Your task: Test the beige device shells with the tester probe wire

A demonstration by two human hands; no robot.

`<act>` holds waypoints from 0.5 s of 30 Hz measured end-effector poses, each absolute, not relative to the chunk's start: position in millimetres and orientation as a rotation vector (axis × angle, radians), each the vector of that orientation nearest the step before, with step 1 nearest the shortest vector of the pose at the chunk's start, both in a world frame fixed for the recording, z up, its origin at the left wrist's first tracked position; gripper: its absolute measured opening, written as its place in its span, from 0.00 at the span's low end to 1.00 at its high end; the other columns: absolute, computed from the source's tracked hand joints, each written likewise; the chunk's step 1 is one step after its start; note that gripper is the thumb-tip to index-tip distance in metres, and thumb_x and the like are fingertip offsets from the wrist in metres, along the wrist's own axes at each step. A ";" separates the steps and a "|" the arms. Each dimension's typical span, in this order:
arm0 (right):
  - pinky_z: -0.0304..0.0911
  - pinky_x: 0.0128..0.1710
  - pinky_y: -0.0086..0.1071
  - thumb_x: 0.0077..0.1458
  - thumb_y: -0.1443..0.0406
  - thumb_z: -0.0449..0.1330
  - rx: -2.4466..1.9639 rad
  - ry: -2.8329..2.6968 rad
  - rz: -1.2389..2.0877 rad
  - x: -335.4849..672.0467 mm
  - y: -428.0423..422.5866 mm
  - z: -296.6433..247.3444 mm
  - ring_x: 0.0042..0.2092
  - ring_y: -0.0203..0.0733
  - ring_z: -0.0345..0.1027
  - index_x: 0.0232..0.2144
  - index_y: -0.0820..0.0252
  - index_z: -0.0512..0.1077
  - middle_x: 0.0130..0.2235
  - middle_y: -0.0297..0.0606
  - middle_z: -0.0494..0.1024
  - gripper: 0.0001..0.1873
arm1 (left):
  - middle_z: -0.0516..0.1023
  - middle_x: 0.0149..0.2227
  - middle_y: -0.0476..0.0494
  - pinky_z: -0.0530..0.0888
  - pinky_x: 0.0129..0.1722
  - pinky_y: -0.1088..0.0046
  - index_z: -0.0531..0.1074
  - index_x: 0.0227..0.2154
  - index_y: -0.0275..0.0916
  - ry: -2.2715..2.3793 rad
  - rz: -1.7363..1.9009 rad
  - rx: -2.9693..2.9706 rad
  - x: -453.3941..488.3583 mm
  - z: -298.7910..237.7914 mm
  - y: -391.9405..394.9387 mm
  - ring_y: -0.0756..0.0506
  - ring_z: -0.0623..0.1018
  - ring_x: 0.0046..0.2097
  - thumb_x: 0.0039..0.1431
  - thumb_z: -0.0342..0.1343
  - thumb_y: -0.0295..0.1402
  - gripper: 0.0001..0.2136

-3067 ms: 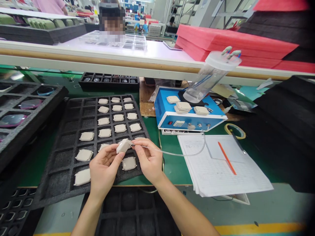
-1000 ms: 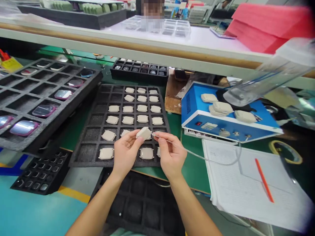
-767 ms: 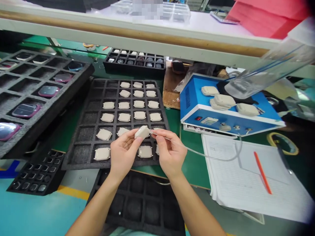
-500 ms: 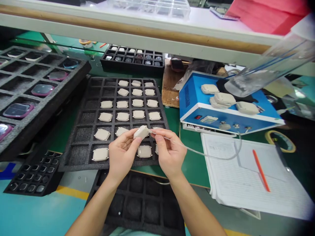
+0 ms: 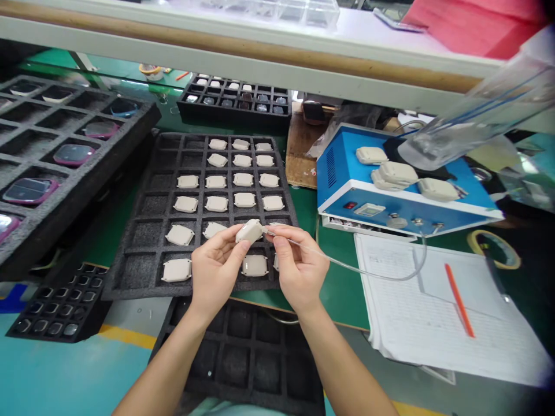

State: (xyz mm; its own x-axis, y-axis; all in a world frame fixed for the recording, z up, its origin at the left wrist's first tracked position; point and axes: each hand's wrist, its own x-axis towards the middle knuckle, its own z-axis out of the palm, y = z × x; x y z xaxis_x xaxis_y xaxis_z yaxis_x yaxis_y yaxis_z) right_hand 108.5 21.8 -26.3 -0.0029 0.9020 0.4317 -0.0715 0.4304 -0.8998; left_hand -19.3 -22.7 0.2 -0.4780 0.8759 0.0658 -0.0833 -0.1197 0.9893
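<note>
My left hand pinches a small beige square housing above the near edge of a black foam tray. My right hand pinches the tip of a thin clear tube held against the housing's right side. The tube runs right to a blue control box with three more beige housings on top. Several similar housings lie in the tray's cells.
A black tray of glossy pink-rimmed parts stands at left, a smaller parts tray at the back. A paper pad with a red pen lies at right. A clear cylinder leans over the box. A dark tray sits nearest me.
Both hands keep the same hold on the housing and the tube. Only the camera's view has shifted, from right to left and slightly down.
</note>
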 end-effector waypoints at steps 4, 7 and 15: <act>0.80 0.48 0.45 0.65 0.63 0.61 -0.837 -1.363 0.918 108.9 22.2 -26.9 0.47 0.47 0.80 0.41 0.54 0.78 0.43 0.41 0.84 0.06 | 0.86 0.45 0.39 0.82 0.52 0.63 0.83 0.44 0.37 1.434 1.685 0.930 -19.5 0.9 -23.0 0.39 0.86 0.47 0.54 0.71 0.37 0.15; 0.80 0.48 0.45 0.65 0.62 0.61 -0.839 -1.368 0.912 109.1 22.3 -26.4 0.47 0.47 0.80 0.40 0.54 0.78 0.43 0.41 0.84 0.06 | 0.86 0.46 0.39 0.82 0.51 0.64 0.83 0.44 0.38 1.438 1.675 0.943 -19.8 0.4 -23.4 0.39 0.86 0.47 0.54 0.70 0.37 0.15; 0.80 0.48 0.44 0.65 0.64 0.61 -0.803 -1.346 0.939 108.1 22.5 -25.7 0.47 0.46 0.80 0.40 0.53 0.79 0.43 0.41 0.84 0.05 | 0.87 0.45 0.39 0.83 0.49 0.65 0.83 0.44 0.37 1.448 1.672 0.973 -20.1 -0.6 -23.8 0.40 0.86 0.45 0.54 0.70 0.36 0.15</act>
